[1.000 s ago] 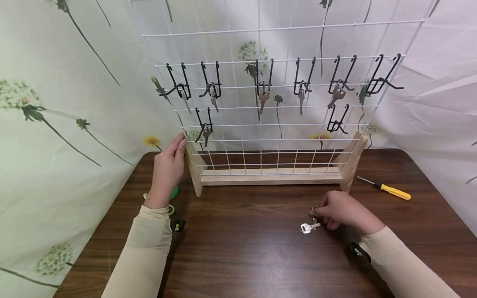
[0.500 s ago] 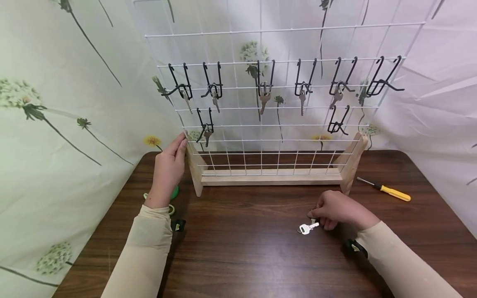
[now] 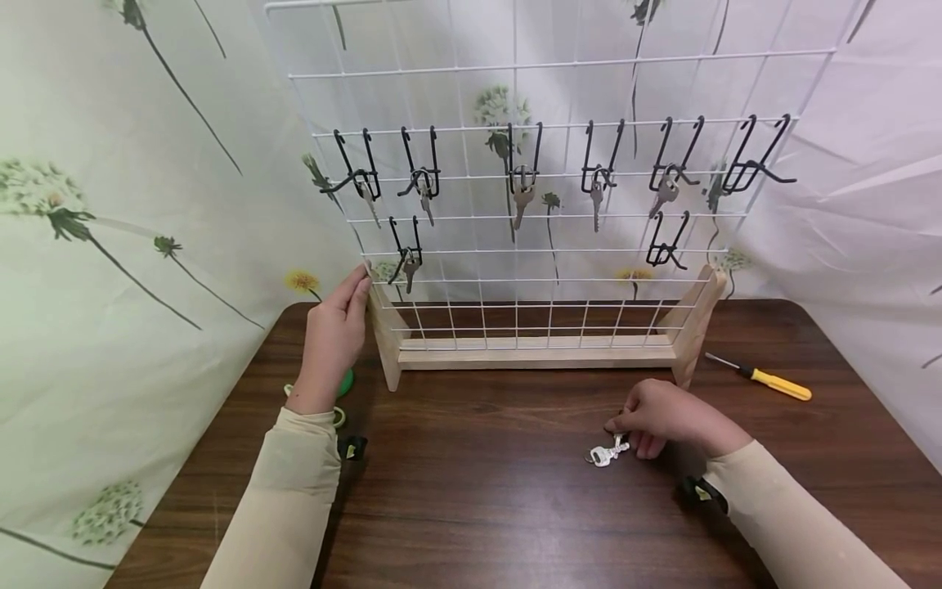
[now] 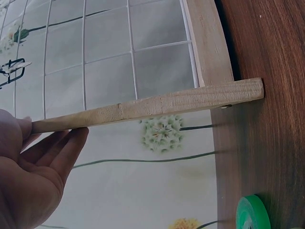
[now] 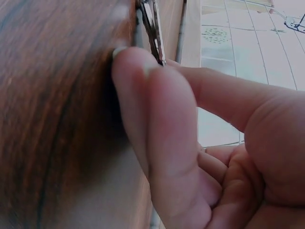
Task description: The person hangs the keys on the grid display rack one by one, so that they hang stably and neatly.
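My left hand [image 3: 334, 331] grips the upper end of the wooden side piece [image 4: 157, 104] of a white wire grid stand, thumb on one side and fingers on the other. Low over the table at the right, my right hand [image 3: 666, 415] pinches a key on a ring, the ring hidden behind the fingertips. Silver keys [image 3: 602, 456] show just beside these fingertips, overlapping in the head view. The right wrist view has a key [image 5: 153, 33] edge-on beyond the fingers. Black hooks [image 3: 521, 172] hang on the grid [image 3: 515, 282], and most carry a key.
Two hooks at the right, an upper hook [image 3: 751, 172] and a lower hook [image 3: 665, 249], hold no key. A yellow-handled screwdriver [image 3: 780, 383] lies right of the stand on the brown table [image 3: 486, 491]. A green tape roll [image 4: 252, 212] sits near my left forearm.
My right hand has shifted slightly left with the key, and its ring has passed out of sight behind the fingers. The left hand keeps its grip on the stand.
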Demonstrator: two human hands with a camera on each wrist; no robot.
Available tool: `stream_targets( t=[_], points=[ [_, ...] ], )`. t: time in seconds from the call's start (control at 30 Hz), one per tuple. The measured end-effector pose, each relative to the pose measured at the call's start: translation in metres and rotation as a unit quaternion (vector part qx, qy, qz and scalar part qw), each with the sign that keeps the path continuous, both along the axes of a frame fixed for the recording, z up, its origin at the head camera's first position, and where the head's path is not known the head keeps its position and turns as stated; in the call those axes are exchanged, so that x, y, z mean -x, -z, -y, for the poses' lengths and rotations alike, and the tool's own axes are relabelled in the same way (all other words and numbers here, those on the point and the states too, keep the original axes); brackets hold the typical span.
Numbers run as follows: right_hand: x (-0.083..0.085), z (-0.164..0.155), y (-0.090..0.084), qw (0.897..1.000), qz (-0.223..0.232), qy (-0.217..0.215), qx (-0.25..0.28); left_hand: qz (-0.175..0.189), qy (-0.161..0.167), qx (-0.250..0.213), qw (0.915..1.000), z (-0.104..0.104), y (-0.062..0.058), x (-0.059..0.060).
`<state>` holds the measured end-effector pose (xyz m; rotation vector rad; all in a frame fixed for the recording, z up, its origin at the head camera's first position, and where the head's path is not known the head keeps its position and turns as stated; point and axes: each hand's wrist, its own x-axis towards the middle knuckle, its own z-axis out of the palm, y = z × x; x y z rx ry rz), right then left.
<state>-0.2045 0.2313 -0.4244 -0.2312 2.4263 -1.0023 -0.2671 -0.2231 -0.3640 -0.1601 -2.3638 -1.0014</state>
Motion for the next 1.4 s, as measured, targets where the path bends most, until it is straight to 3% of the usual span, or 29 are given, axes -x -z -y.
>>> stream_targets(
  t=[0.5, 0.73, 0.93, 1.17, 1.3, 1.4],
  points=[
    [0.000, 0.001, -0.007, 0.998, -0.013, -0.006, 0.062, 0.005, 0.007, -0.008, 0.9999, -0.003, -0.003, -0.001],
    [0.000, 0.007, -0.012, 0.993, -0.063, 0.030, 0.092, 0.004, 0.007, -0.009, 0.9999, -0.002, -0.002, -0.001],
    [-0.004, 0.011, -0.028, 0.984, -0.104, 0.072, 0.129, 0.002, 0.007, -0.006, 1.0000, -0.001, 0.000, 0.000],
    [-0.012, 0.009, -0.057, 0.964, -0.202, 0.116, 0.131, 0.000, 0.003, -0.004, 1.0000, -0.001, 0.001, 0.000],
    [-0.018, 0.006, -0.069, 0.936, -0.282, 0.141, 0.155, 0.001, 0.003, -0.003, 1.0000, -0.002, 0.000, -0.001],
    [-0.022, 0.004, -0.076, 0.908, -0.335, 0.162, 0.192, 0.002, 0.003, -0.003, 1.0000, -0.002, 0.000, -0.001]
  ],
)
